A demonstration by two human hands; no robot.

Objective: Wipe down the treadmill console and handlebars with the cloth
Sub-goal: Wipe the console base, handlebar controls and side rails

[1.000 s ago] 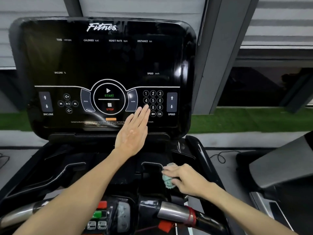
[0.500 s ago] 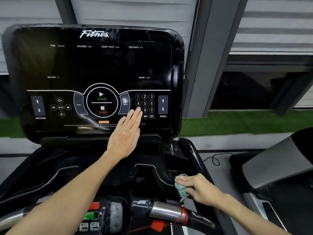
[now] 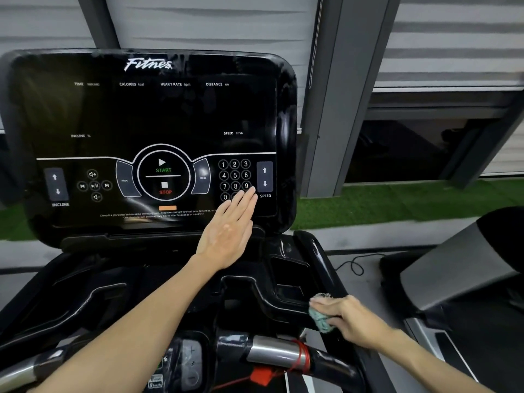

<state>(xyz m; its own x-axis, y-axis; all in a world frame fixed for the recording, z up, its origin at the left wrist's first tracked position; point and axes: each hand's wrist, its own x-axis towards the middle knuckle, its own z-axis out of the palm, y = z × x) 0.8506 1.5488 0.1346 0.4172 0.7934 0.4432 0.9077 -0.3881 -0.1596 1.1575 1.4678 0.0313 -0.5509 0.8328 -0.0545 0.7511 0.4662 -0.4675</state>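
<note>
- One console (image 3: 141, 117) is seen, black and glossy, tilted back, with its display dark.
- Two arrow pads are counted on it, INCLINE (image 3: 56, 184) at the left and SPEED (image 3: 264, 177) at the right. Ten number keys (image 3: 234, 175) can be read between the round START/STOP dial (image 3: 163, 175) and the SPEED pad.
- Two hands are in view. The left hand (image 3: 226, 236) is held flat with the fingers straight and together. Its fingertips cover the lower right keys of the keypad. Whether the panel is touched cannot be told.
- One cloth (image 3: 319, 320), grey-green and bunched, is pressed on the right-hand rim of the tray (image 3: 286, 268) below the console.
- The cloth is gripped by the right hand (image 3: 350, 317), whose fingers are closed over its top. The thumb is hidden and the hand is slightly blurred.
- Two metal grip sections are counted on the handlebar (image 3: 272, 353), one near the middle and one at the lower left edge (image 3: 14, 375).
- One red clip (image 3: 262, 375) hangs beneath the bar, on a red cord.
- The left forearm (image 3: 127, 330) lies across the tray and hides part of it.
- At the right, a second machine (image 3: 453, 268), one looped cable (image 3: 354, 265) on the floor and a strip of green turf (image 3: 397, 199) are seen.
</note>
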